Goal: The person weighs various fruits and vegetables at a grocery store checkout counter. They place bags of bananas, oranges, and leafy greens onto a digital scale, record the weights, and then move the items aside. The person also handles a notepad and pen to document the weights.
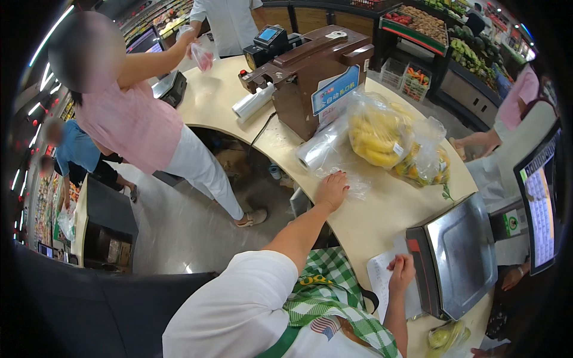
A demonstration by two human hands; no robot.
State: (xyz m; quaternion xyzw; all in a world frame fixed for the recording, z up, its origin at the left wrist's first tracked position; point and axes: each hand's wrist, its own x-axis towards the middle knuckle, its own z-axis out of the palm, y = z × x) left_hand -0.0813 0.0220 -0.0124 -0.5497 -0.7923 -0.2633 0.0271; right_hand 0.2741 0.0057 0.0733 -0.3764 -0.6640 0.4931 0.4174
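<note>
My left hand (332, 191) lies palm down, fingers extended, on crumpled clear plastic film (358, 184) on the curved counter (358, 219). Just beyond it is a roll of plastic bags (323, 145). A clear bag of bananas (376, 134) stands further right, against a bag of yellow-green citrus fruit (425, 165). My right hand (402, 271) is curled beside a weighing scale (463, 259) with a steel platter. Near its fingertips shows a small pale slip (399, 245); whether it is pinched is unclear. A sheet of paper with writing (379, 277) lies under that hand.
A brown bag-sealing machine (322, 67) with a blue sign (335, 91) stands on the counter. A monitor (539, 201) rises at right. Bagged green fruit (447, 338) lies below the scale. A person in pink (138, 127) stands at left; other people are across the counter.
</note>
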